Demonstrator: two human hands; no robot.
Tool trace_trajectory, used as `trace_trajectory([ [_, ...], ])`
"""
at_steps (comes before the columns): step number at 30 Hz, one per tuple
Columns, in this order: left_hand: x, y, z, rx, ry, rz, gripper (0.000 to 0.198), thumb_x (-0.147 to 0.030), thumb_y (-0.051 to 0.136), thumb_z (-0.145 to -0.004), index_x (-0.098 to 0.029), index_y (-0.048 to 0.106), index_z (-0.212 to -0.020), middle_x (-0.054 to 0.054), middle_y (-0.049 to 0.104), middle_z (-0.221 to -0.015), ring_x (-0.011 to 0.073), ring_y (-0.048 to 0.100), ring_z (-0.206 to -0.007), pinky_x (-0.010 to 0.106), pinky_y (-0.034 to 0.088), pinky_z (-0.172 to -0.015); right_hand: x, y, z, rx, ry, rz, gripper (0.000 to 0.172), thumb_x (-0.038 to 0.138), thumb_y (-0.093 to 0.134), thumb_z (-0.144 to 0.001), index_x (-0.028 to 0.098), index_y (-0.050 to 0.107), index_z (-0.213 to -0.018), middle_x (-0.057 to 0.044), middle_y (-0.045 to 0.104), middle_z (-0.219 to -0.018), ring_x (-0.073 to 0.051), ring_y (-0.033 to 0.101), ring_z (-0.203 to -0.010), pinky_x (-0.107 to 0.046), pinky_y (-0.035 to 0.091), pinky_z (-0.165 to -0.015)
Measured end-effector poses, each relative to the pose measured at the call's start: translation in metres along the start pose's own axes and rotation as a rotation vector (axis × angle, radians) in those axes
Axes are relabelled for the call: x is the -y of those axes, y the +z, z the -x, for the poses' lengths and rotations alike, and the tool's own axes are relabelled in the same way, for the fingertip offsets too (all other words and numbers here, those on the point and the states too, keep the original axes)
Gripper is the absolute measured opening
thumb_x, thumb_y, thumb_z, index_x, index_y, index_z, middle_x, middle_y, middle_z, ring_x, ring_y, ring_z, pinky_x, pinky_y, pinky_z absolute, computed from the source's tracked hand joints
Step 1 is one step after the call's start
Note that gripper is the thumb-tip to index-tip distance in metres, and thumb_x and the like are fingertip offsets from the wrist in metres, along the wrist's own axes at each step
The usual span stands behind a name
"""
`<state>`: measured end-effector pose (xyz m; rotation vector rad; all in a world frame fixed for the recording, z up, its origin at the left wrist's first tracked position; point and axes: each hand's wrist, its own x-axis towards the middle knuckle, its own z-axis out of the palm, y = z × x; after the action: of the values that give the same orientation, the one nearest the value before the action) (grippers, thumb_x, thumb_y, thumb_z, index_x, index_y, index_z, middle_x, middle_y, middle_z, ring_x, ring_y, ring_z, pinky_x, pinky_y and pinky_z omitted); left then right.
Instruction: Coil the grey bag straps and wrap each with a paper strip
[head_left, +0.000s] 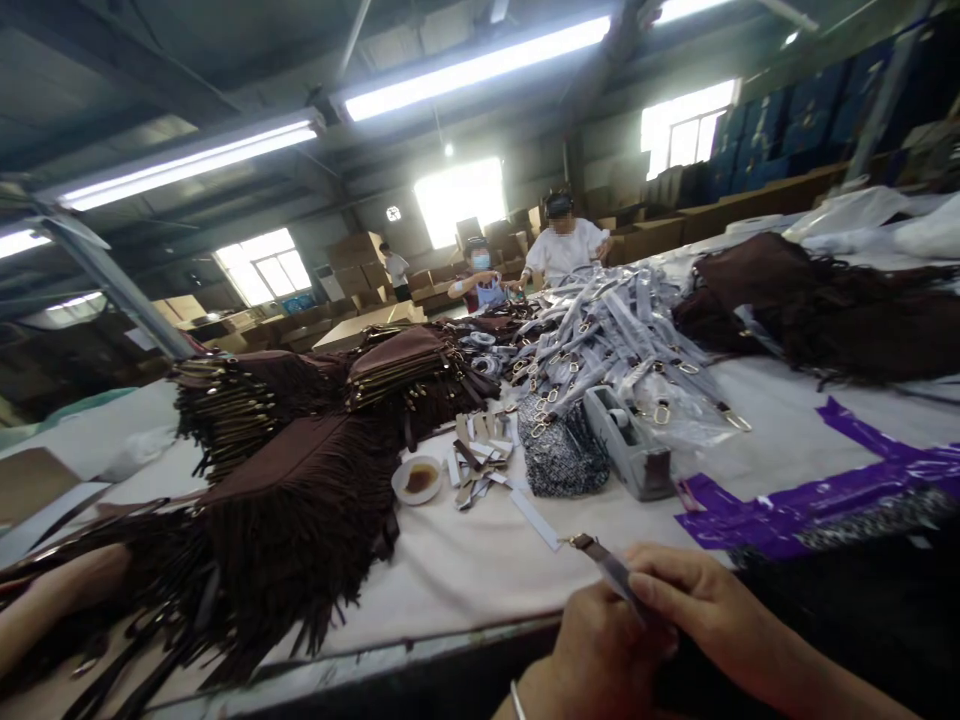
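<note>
Lit by fluorescent tubes (pixel 480 68) overhead and blown-out windows (pixel 460 200) behind; dim under the roof (pixel 247 45); glinting off purple plastic (pixel 840 492); soft in the background, stretched toward the edges.

Stacked fringed bags (pixel 296 465) take up the bench's (pixel 450 570) left side, plastic film (pixel 825 490) lies by the near edge at the right, and a strap (pixel 606 562) is between them. Farther back, left to right, stand a dish (pixel 400 487), loose strips (pixel 480 455) and a tape dispenser (pixel 636 450); wrapped straps (pixel 607 320) are heaped behind the dispenser, a fringed heap (pixel 810 310) to their right.
</note>
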<state>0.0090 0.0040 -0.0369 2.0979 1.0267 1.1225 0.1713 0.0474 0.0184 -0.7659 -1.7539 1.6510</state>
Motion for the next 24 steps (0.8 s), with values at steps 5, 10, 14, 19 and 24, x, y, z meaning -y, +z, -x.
trace_trajectory([
  [5,-0.014,-0.031,-0.005,-0.024,-0.399,0.724,0.031,-0.035,0.079,-0.078,-0.014,0.077,-0.102,0.008,0.070,-0.091,0.0182,0.065,-0.082,0.028,0.052,-0.075,-0.005,-0.010,0.010,-0.069,-0.170,0.306,0.034,0.044,0.055,-0.103,0.022,0.073,-0.085,-0.005,0.070,-0.095,-0.021,0.067,-0.091,-0.030,0.054,-0.083],
  [10,-0.017,-0.060,-0.026,-0.265,-0.566,1.075,0.064,-0.058,0.084,-0.075,-0.014,0.071,-0.120,-0.003,0.055,-0.076,0.0050,0.041,-0.054,0.022,0.044,-0.056,-0.017,-0.011,0.011,-0.088,-0.385,0.589,0.021,0.026,0.052,-0.104,0.024,0.072,-0.097,-0.006,0.072,-0.102,-0.020,0.067,-0.100,-0.030,0.053,-0.088],
  [14,-0.026,-0.066,-0.047,-0.204,-0.633,0.738,0.056,-0.061,0.077,-0.081,-0.009,0.072,-0.101,-0.006,0.048,-0.056,0.0058,0.040,-0.045,0.020,0.030,-0.045,-0.019,-0.006,0.007,-0.089,-0.494,0.690,0.023,0.021,0.052,-0.105,0.023,0.071,-0.093,-0.006,0.073,-0.098,-0.019,0.067,-0.094,-0.030,0.052,-0.084],
  [19,-0.038,-0.069,-0.062,-0.110,-0.681,0.582,0.045,-0.057,0.075,-0.081,-0.012,0.070,-0.077,-0.004,0.051,-0.052,0.0080,0.041,-0.045,0.024,0.025,-0.046,-0.010,-0.007,0.006,-0.108,-0.583,0.726,0.029,0.017,0.048,-0.104,0.021,0.069,-0.084,-0.005,0.073,-0.089,-0.018,0.068,-0.083,-0.031,0.051,-0.078],
  [24,-0.058,-0.082,-0.073,-0.066,-0.534,0.496,0.041,-0.050,0.079,-0.080,-0.014,0.067,-0.063,-0.003,0.049,-0.058,0.0094,0.042,-0.057,0.025,0.030,-0.057,0.009,-0.013,0.002,-0.202,-0.609,0.709,0.029,0.018,0.052,-0.103,0.021,0.068,-0.079,-0.004,0.072,-0.085,-0.017,0.067,-0.079,-0.030,0.052,-0.076],
])
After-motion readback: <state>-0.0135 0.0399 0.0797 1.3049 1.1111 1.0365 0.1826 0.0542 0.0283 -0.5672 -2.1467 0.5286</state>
